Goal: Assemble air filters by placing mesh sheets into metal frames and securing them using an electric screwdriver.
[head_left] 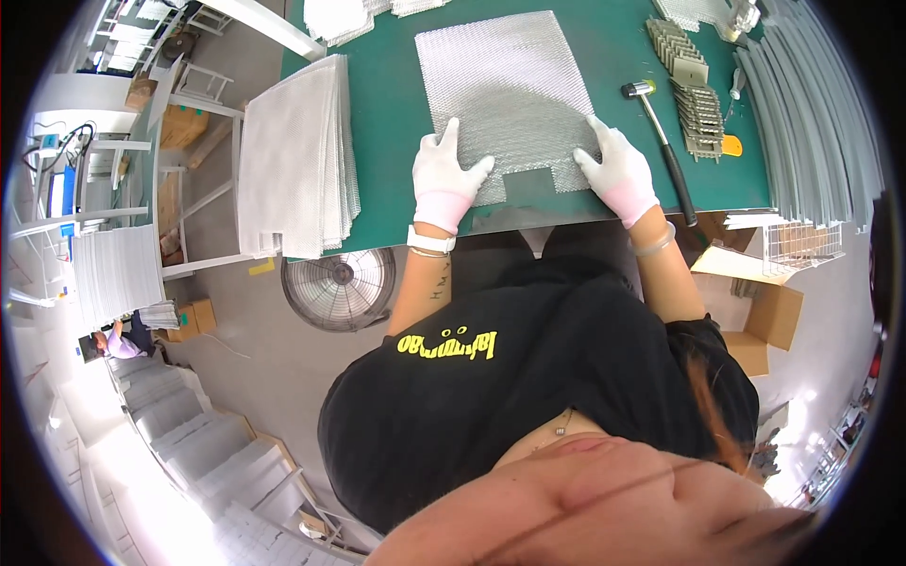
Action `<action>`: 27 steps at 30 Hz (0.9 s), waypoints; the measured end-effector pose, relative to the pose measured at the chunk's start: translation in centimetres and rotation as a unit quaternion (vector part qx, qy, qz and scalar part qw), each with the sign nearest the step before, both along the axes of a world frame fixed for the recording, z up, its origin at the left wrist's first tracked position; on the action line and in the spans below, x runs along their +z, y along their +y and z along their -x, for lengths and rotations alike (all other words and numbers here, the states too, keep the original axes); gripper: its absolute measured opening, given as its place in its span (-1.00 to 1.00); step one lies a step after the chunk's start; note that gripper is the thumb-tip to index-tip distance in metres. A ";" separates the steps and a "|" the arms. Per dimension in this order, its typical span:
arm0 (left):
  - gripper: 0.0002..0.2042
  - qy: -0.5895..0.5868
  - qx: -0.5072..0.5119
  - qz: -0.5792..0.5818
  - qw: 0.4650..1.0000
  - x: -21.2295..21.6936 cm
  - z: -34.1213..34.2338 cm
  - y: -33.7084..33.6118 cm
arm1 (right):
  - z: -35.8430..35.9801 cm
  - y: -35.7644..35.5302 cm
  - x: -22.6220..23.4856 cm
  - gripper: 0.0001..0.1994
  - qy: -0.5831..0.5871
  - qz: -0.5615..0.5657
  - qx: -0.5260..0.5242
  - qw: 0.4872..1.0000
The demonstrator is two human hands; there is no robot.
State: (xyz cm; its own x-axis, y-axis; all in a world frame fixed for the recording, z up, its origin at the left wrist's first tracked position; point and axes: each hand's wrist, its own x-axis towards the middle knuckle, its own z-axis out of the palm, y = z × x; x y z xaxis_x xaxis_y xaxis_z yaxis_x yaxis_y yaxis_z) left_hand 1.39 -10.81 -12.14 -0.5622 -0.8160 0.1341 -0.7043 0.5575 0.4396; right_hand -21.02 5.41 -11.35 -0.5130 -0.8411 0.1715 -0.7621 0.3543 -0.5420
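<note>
A silvery expanded-metal mesh sheet (505, 71) lies flat on the green tabletop (392, 94) in front of me, with a rectangular notch in its near edge. My left hand (447, 179), in a white glove with a pink cuff, rests at the sheet's near left corner. Its thumb and forefinger are spread over the mesh. My right hand (617, 174), gloved alike, touches the near right corner, thumb and fingers apart. Neither hand is closed around the sheet; some fingertips are hidden. Just right of my right hand lies a hammer (668, 151) with a black handle.
Mesh sheets are stacked (293, 160) at the table's left edge. Rows of grey slotted parts (696, 108), a screwdriver (736, 85) and a pile of long grey sheets (807, 113) occupy the right side. A round floor fan (340, 288) stands below; a cardboard box (776, 321) sits right.
</note>
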 end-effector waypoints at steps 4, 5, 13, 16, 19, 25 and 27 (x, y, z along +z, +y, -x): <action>-0.16 -0.009 -0.009 -0.011 1.000 0.3 0.1 -0.2 | -0.1 -0.1 0.5 -0.44 -0.011 -0.039 -0.001 0.999; -0.14 -0.015 -0.006 -0.012 1.000 0.5 0.2 -0.3 | 0.1 0.0 0.6 -0.44 -0.011 -0.059 0.000 0.998; -0.13 -0.101 -0.090 0.090 0.987 -0.9 -1.2 -3.2 | 13.4 0.0 3.6 -0.72 0.276 0.050 -0.070 0.957; -0.16 -0.102 -0.099 0.042 0.989 -0.5 -1.5 -1.7 | 18.3 0.2 3.6 -0.74 0.283 -0.203 -0.106 0.932; -0.19 -0.129 -0.085 0.053 0.987 1.2 -2.0 2.4 | 19.7 0.9 2.1 -0.81 0.305 -0.066 -0.068 0.948; -0.42 0.076 -0.253 0.086 0.961 4.8 -4.5 10.2 | 17.9 1.8 3.0 -0.90 0.432 0.094 -0.086 0.893; -0.63 0.169 -0.398 -0.144 0.890 1.7 -6.2 12.1 | 15.4 3.0 3.6 -0.90 0.402 0.124 -0.096 0.902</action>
